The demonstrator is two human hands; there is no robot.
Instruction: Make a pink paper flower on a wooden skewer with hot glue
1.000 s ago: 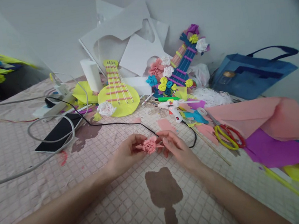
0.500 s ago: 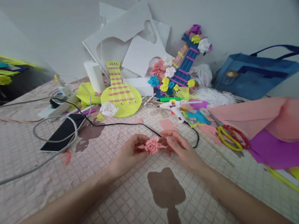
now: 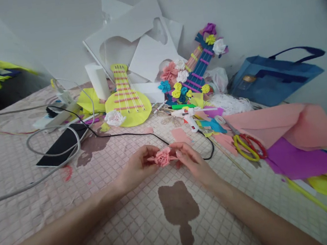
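Note:
A pink paper flower with a curled centre and pointed outer petals is held up between both hands, above the tiled-pattern tablecloth. My left hand pinches its left petal between thumb and fingers. On the other side, the fingers of my right hand close on the right petal. Beyond the hands runs a black cord. Farther back lies a white glue gun. A yellow paper guitar with white strings and a white flower leans near the wall.
Scissors with yellow and red handles lie at right beside pink paper and purple paper. A thin stick lies nearer. Left are a black tablet-like device and a power strip. A blue flowered guitar and a blue bag stand behind.
The whole view has shifted slightly, so things appear a little farther left and higher. The right fingers have drawn closer to the flower, whose centre is turned a little more toward me.

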